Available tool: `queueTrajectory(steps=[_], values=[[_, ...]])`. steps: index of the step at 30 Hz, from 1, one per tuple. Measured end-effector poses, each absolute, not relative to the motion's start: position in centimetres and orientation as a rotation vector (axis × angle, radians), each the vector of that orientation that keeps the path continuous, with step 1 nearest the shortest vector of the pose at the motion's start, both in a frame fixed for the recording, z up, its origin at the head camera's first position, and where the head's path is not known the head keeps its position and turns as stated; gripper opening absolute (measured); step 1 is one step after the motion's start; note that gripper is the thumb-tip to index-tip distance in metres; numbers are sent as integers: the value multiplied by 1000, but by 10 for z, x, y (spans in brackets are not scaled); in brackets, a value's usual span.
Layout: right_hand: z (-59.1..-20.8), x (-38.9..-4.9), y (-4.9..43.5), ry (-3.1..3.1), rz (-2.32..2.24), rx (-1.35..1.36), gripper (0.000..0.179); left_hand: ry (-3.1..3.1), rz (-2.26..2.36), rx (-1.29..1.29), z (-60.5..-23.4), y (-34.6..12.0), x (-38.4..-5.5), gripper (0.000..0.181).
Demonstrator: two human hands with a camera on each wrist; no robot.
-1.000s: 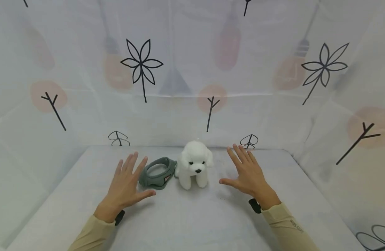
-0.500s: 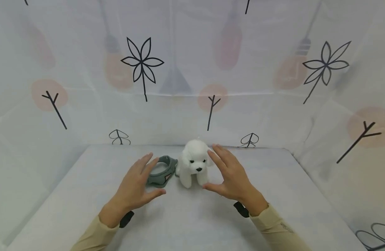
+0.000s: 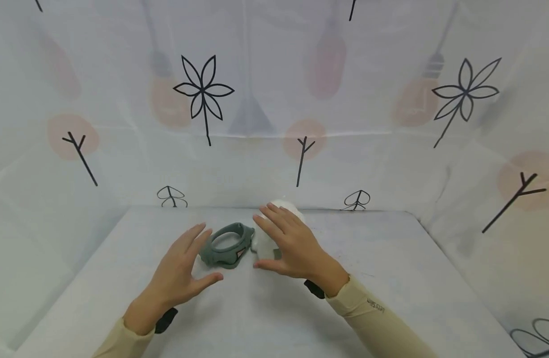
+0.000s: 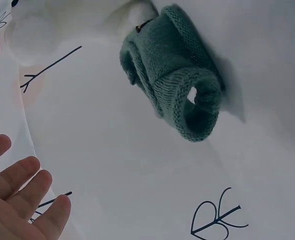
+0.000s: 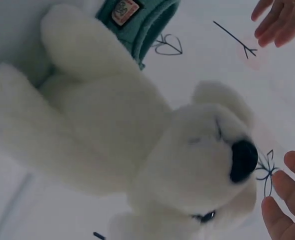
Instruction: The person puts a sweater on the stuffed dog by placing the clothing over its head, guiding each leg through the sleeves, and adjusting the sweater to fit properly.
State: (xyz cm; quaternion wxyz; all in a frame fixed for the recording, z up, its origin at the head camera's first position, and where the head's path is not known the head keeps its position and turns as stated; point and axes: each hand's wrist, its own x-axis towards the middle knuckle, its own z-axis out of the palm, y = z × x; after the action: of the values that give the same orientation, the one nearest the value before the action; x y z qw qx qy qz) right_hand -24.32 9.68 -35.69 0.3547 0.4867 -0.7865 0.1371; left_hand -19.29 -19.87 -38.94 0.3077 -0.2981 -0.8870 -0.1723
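A white plush dog (image 3: 262,244) sits on the table, its face hidden behind my right hand (image 3: 296,246) in the head view. In the right wrist view the dog's black nose (image 5: 243,161) and furry body show fully. My right hand is spread in front of the dog, fingers extended, holding nothing. Just left of the dog lies a small green knitted garment (image 3: 227,256) with a round opening and a label patch (image 5: 125,11). My left hand (image 3: 169,273) hovers at the garment's near left side, fingers extended and thumb apart, gripping nothing.
The white-covered table (image 3: 238,323) reaches back to a pale cloth wall (image 3: 265,169) printed with flowers, twigs and light bulbs. Similar cloth hangs at both sides. The garment's right end lies right beside the dog.
My right hand has moved left, from beside the dog to in front of its face. My left hand went right, then back left. Dog and garment have stayed in place.
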Motion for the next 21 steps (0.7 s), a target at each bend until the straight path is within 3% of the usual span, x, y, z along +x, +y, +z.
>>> queueTrajectory(steps=[21], values=[[-394, -242, 26, -2377, 301, 1358, 83, -2496, -554, -666, -418, -229, -195, 86]])
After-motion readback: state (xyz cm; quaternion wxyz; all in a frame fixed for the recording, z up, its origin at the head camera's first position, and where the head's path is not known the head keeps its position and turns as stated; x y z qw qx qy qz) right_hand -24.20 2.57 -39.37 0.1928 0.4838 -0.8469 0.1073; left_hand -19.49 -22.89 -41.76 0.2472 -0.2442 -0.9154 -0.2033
